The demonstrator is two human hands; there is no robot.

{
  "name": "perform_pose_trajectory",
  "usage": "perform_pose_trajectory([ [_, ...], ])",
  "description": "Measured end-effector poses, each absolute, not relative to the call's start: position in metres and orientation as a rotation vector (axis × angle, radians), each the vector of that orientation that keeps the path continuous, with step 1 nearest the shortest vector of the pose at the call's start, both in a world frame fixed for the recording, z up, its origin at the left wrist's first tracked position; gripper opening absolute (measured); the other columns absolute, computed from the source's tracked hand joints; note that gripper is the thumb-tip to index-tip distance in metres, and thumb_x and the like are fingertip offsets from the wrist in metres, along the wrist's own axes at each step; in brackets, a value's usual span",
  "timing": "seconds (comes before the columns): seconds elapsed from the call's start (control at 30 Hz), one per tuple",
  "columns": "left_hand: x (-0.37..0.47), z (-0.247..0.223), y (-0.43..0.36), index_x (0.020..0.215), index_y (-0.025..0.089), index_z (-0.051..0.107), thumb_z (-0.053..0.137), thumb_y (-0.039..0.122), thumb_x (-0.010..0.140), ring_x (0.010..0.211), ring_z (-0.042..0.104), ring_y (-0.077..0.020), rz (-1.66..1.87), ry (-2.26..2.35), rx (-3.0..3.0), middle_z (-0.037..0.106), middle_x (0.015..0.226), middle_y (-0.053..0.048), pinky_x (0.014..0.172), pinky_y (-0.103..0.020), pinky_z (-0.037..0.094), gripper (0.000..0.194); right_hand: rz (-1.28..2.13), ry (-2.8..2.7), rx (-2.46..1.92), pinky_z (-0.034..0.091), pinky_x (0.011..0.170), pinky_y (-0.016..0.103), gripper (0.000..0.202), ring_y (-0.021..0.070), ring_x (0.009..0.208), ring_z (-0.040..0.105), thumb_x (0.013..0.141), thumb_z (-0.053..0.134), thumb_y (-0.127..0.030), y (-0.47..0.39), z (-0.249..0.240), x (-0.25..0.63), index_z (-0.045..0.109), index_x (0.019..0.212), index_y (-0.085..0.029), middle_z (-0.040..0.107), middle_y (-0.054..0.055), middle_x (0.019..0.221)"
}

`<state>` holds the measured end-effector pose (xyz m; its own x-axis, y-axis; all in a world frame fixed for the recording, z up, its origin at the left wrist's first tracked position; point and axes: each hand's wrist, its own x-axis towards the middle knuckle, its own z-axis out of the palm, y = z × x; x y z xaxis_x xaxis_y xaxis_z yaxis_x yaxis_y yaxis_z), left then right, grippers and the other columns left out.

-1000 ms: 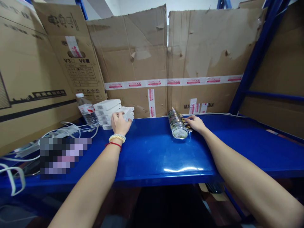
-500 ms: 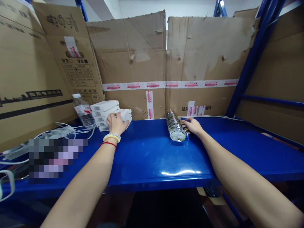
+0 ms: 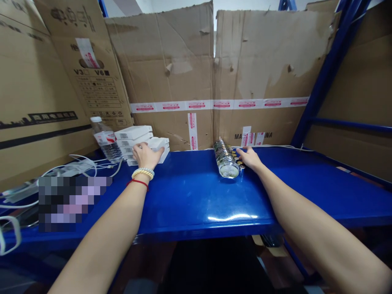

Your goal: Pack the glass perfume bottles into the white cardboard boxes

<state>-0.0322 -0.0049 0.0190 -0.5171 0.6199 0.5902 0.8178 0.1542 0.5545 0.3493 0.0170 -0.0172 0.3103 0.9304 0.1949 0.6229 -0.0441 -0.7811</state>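
My left hand (image 3: pixel 147 155) rests at the near end of the stacked white boxes (image 3: pixel 134 133), its thumb on the right and its curled fingers on the left of the front stack. A stretchy bracelet and a red string circle that wrist. Toward the back right, a row of clear glass bottles (image 3: pixel 229 171) runs away from me, with shiny metal tops. Small cylinders with gold tops (image 3: pixel 241 167) line its right side. My right hand (image 3: pixel 250 158) is beside these, fingers extended and slightly apart near the far ones. Whether its fingertips touch them is hard to see.
A water bottle (image 3: pixel 105 139) stands left of the boxes. White cables (image 3: pixel 82 163) and a blurred-out item (image 3: pixel 73 204) lie on the left of the blue shelf (image 3: pixel 183 196). Cardboard panels (image 3: pixel 171 77) wall the back and left. Blue metal posts (image 3: pixel 321 77) frame the right.
The camera view has shifted slightly, so the scene sits a little higher. My left hand stays at the boxes; my right hand stays by the gold-topped cylinders, fingers a little straighter.
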Motion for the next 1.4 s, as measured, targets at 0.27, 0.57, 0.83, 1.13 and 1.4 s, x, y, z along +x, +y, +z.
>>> perform_pose_trajectory([
  [0.27, -0.040, 0.018, -0.002, 0.120, 0.011, 0.048, 0.070, 0.050, 0.063, 0.123, 0.046, -0.0413, -1.368, -2.271, -1.354, 0.050, 0.126, -0.023, 0.104, -0.052, 0.036, 0.072, 0.478, -1.398, -1.769, 0.049, 0.078, 0.030, 0.063, 0.0233, 0.084, 0.068, 0.086, 0.051, -0.052, 0.016, -0.016, 0.348, 0.047, 0.133, -0.010, 0.073, 0.011, 0.088],
  [0.57, -0.036, 0.024, -0.007, 0.118, 0.010, 0.047, 0.070, 0.043, 0.064, 0.124, 0.047, -0.0337, -1.438, -2.243, -1.410, 0.050, 0.124, -0.020, 0.108, -0.042, 0.035, 0.067, 0.482, -1.410, -1.776, 0.048, 0.078, 0.031, 0.063, 0.0247, 0.088, 0.067, 0.086, 0.050, -0.051, 0.016, -0.016, 0.348, 0.046, 0.133, -0.009, 0.073, 0.013, 0.092],
  [0.83, -0.020, 0.029, -0.015, 0.115, 0.012, 0.049, 0.072, 0.039, 0.066, 0.121, 0.048, -0.0284, -1.425, -2.066, -1.616, 0.051, 0.121, -0.015, 0.107, -0.038, 0.036, 0.060, 0.498, -1.413, -1.773, 0.048, 0.077, 0.031, 0.063, 0.0252, 0.089, 0.067, 0.087, 0.050, -0.050, 0.012, -0.013, 0.346, 0.046, 0.134, -0.009, 0.073, 0.014, 0.093],
  [1.13, -0.006, 0.023, -0.017, 0.110, 0.017, 0.049, 0.081, 0.021, 0.059, 0.121, 0.049, -0.0269, -1.367, -1.697, -2.022, 0.050, 0.124, -0.010, 0.107, -0.042, 0.038, 0.061, 0.474, -1.410, -1.777, 0.047, 0.083, 0.032, 0.061, 0.0253, 0.093, 0.066, 0.086, 0.052, -0.050, 0.015, -0.014, 0.347, 0.049, 0.132, -0.011, 0.073, 0.012, 0.092],
  [1.4, 0.005, 0.020, -0.025, 0.109, 0.018, 0.048, 0.068, 0.006, 0.053, 0.126, 0.044, -0.0278, -1.225, -1.492, -2.292, 0.043, 0.124, -0.010, 0.109, -0.041, 0.039, 0.060, 0.243, -1.263, -1.543, 0.045, 0.088, 0.030, 0.030, 0.0223, 0.096, 0.064, 0.083, 0.054, -0.036, -0.001, 0.002, 0.336, 0.067, 0.098, -0.014, 0.072, 0.011, 0.101],
])
